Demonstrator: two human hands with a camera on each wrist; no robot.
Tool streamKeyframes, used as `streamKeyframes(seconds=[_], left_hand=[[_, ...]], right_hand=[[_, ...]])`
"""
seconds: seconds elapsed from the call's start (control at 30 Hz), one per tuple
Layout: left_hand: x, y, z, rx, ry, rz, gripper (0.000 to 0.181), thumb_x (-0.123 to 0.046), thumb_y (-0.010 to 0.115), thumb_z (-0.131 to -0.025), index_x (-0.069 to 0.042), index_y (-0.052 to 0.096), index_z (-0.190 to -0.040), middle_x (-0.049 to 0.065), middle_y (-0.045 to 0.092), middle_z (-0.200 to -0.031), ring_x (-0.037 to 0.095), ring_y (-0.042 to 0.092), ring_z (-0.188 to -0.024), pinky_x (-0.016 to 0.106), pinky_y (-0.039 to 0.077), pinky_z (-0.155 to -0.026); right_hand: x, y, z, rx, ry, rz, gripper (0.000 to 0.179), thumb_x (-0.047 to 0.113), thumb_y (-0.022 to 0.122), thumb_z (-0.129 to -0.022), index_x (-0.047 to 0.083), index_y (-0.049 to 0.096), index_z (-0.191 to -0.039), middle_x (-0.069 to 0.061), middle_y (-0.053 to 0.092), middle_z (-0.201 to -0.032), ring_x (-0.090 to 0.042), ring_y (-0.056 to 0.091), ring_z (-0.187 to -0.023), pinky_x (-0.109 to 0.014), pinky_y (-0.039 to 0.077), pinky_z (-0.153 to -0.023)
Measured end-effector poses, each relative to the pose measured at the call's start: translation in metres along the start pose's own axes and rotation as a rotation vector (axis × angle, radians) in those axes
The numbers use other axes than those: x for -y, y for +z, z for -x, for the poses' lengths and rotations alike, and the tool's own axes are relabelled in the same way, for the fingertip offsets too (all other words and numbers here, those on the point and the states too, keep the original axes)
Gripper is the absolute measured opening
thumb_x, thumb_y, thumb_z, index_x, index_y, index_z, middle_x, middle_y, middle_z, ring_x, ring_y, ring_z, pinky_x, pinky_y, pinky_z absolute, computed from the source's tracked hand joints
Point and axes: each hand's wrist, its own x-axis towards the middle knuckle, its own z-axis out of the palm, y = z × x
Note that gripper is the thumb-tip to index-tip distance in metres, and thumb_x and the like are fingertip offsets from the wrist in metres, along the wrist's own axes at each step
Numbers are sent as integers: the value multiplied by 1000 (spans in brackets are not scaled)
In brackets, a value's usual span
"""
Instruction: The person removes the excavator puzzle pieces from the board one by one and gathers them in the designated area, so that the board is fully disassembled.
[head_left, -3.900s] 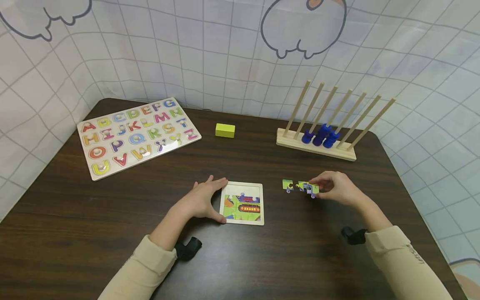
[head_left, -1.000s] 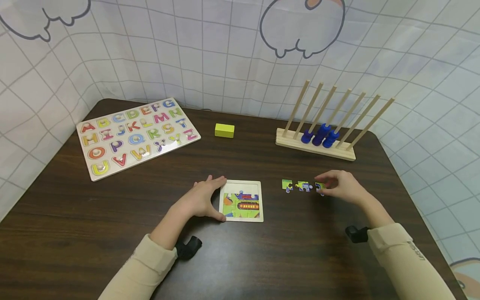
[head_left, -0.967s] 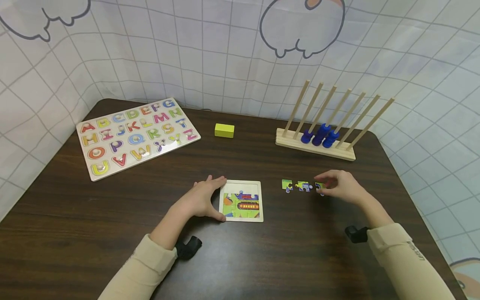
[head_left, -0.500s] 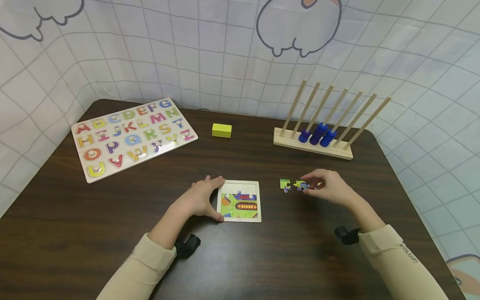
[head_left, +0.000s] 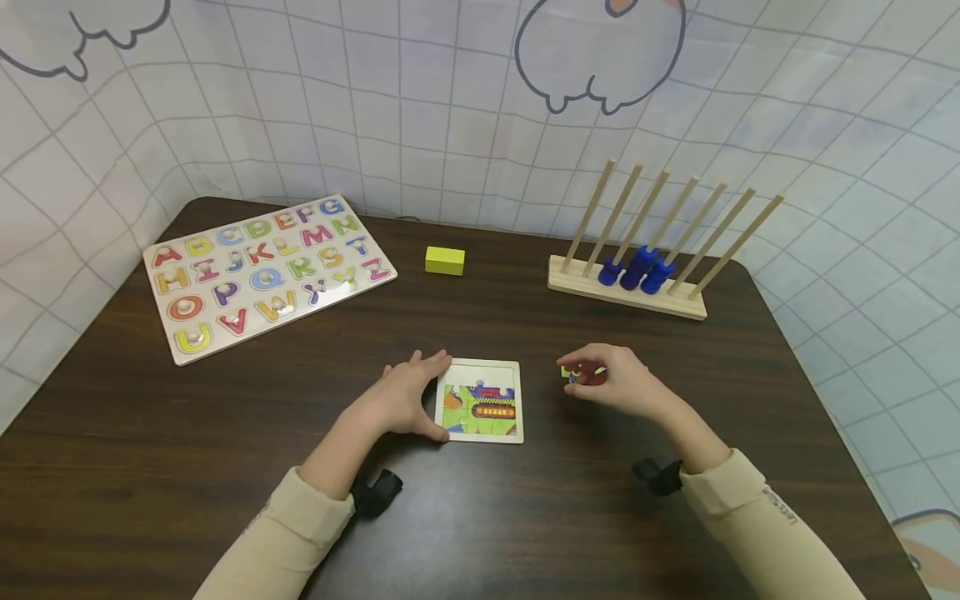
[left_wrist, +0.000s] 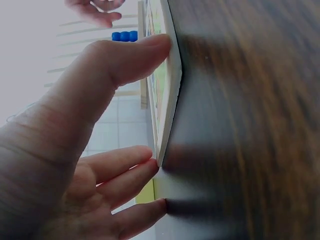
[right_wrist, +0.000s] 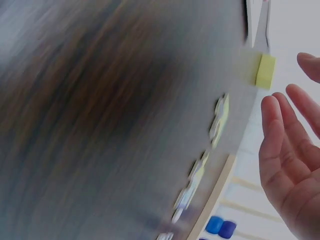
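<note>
My left hand (head_left: 396,403) holds the left side of a small wooden jigsaw tray (head_left: 480,364), thumb at the near corner and fingertips at the far one. In the left wrist view the tray's pale edge (left_wrist: 173,92) runs between thumb and fingers. Assembled jigsaw pieces (head_left: 491,412) fill the tray's lower part; its upper strip is bare. My right hand (head_left: 621,382) hovers right of the tray with fingers apart and nothing between them. Loose jigsaw pieces lie in a row on the table below it: a green one (head_left: 566,372), mostly covered in the head view, and another (right_wrist: 192,187).
An alphabet board (head_left: 262,279) lies at the back left. Beside it stands a yellow block (head_left: 445,261). At the back right, a wooden peg stand (head_left: 626,298) carries blue beads on upright rods. A white gridded curtain (head_left: 420,108) rises behind the dark table (head_left: 150,467).
My right hand let go of the rightmost jigsaw piece and moved left along the row, now overlapping the pieces. Earlier, that piece was drawn apart to the right. The left hand stays at the tray.
</note>
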Motion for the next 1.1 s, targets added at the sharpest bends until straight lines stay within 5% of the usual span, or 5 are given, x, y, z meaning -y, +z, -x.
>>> streamKeyframes(seconds=[1.1], left_hand=[[-1, -1, 1, 22, -10, -3, 99, -34, 85, -60, -5, 34, -141, 7, 29, -147, 35, 16, -136, 64, 12, -101]], right_hand=[[57, 62, -57, 157, -44, 7, 37, 14, 73, -77, 2, 64, -111, -8, 64, -97, -13, 59, -75, -20, 50, -64]])
